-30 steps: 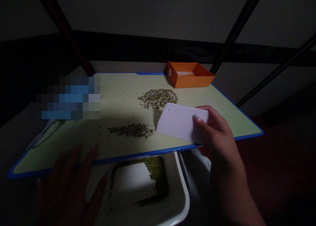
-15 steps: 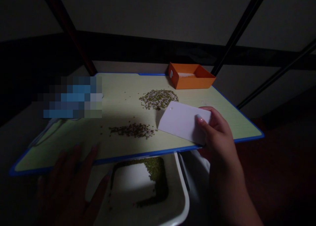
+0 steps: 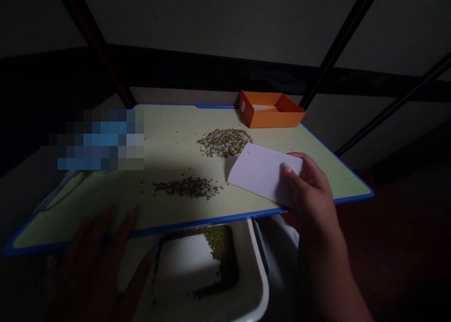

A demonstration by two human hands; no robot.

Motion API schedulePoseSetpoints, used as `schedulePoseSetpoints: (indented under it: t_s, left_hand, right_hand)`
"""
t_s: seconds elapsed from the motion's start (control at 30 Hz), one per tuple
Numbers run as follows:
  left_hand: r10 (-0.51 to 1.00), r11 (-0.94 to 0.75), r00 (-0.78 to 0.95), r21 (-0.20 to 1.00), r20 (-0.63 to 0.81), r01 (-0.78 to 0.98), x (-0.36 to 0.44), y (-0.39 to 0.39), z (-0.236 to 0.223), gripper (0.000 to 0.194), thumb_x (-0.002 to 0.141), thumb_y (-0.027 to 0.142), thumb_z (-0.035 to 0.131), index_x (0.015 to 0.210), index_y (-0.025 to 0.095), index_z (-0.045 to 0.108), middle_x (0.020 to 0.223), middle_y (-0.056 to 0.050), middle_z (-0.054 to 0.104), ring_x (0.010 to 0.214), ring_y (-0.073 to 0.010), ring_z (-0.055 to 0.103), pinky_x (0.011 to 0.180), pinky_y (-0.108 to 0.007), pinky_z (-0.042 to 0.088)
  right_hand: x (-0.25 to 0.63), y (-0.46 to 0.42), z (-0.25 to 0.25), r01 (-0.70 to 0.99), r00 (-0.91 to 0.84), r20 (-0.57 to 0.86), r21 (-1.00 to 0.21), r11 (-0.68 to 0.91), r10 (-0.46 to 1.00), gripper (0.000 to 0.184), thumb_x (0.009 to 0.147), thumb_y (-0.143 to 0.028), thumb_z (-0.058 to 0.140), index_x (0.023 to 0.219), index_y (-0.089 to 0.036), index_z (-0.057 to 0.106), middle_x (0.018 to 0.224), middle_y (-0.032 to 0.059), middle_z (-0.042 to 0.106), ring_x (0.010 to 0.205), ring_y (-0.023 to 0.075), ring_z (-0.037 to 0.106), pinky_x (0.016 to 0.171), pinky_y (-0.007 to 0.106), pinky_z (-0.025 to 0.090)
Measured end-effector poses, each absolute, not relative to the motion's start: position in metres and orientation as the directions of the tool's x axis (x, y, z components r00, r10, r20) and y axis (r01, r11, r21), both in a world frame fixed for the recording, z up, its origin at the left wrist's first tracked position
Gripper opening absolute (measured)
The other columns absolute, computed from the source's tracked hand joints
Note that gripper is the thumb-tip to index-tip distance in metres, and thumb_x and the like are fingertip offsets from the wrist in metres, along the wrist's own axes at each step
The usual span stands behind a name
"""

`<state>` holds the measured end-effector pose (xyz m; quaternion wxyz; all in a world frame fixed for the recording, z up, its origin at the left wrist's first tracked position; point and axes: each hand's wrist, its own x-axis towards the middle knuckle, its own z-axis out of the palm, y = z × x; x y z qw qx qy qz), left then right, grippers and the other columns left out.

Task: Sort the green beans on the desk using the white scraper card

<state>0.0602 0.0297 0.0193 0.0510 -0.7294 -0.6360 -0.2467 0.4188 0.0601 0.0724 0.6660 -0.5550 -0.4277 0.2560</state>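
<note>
My right hand [image 3: 308, 181] grips a white flat scraper [image 3: 262, 176], thumb on its upper face, over the right part of a pale board with a blue rim [image 3: 169, 143]. Just beyond the scraper's left corner lies a pile of green and brown beans [image 3: 225, 141]. A darker, smaller heap of beans [image 3: 190, 187] sits nearer to me. In shadow at the board's near left edge, my left hand [image 3: 95, 261] has its fingers spread and holds nothing. Below that edge is a white tub [image 3: 262, 284] with green beans along its inside.
An orange open box [image 3: 276, 119] stands at the board's far right corner, with something pale inside. On the left lies a blurred-out bluish object [image 3: 102, 141] with a cable [image 3: 63, 186]. A panelled wall [image 3: 211, 21] rises behind the board.
The view has shifted slightly, so the board and tub sit a little further left. The scraper has moved slightly right relative to the beans. Both hands keep their poses.
</note>
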Motion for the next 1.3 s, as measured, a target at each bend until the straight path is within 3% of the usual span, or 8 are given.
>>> schedulePoseSetpoints:
  t_s: [0.3,0.67,0.97,1.3]
  left_hand:
    - [0.91,-0.175,0.058,0.254,0.411,0.951,0.0604,0.0275,0.0194,0.068,0.092,0.051,0.043,0.156,0.051,0.019,0.174,-0.002,0.028,0.162,-0.0363,0.025,0.127,-0.079,0.022]
    - [0.909,-0.2,0.089,0.239,0.406,0.95,0.06,0.027,0.0218,0.069,0.092,0.048,0.046,0.156,0.05,0.018,0.173,-0.005,0.03,0.162,-0.0368,0.024,0.126,-0.079,0.024]
    - [0.887,-0.231,0.111,0.223,0.449,0.947,0.0582,0.0298,0.0184,0.068,0.092,0.049,0.046,0.156,0.048,0.023,0.172,-0.007,0.033,0.159,-0.04,0.03,0.123,-0.081,0.029]
    - [0.896,-0.194,0.072,0.24,0.438,0.951,0.0623,0.0305,0.0233,0.064,0.093,0.055,0.04,0.155,0.047,0.026,0.17,-0.01,0.036,0.157,-0.0435,0.032,0.118,-0.085,0.03]
  right_hand:
    - [0.42,0.059,0.0712,0.206,0.455,0.347,-0.937,0.282,0.82,0.018,0.083,-0.037,0.074,0.095,-0.028,0.064,0.089,0.001,0.066,0.081,0.0221,0.059,0.066,0.031,0.044]
    - [0.4176,0.0555,0.0688,0.163,0.42,0.325,-0.945,0.282,0.847,0.013,0.087,-0.032,0.075,0.098,-0.029,0.068,0.089,-0.0004,0.068,0.08,0.02,0.059,0.066,0.03,0.044]
    - [0.4154,0.059,0.0689,0.159,0.384,0.352,-0.936,0.315,0.854,0.013,0.089,-0.029,0.075,0.101,-0.03,0.072,0.097,-0.0003,0.071,0.088,0.0198,0.062,0.076,0.032,0.047]
    - [0.4164,0.0585,0.0692,0.18,0.344,0.378,-0.925,0.335,0.859,0.012,0.089,-0.028,0.073,0.101,-0.03,0.071,0.095,-0.0002,0.07,0.086,0.02,0.062,0.074,0.031,0.047]
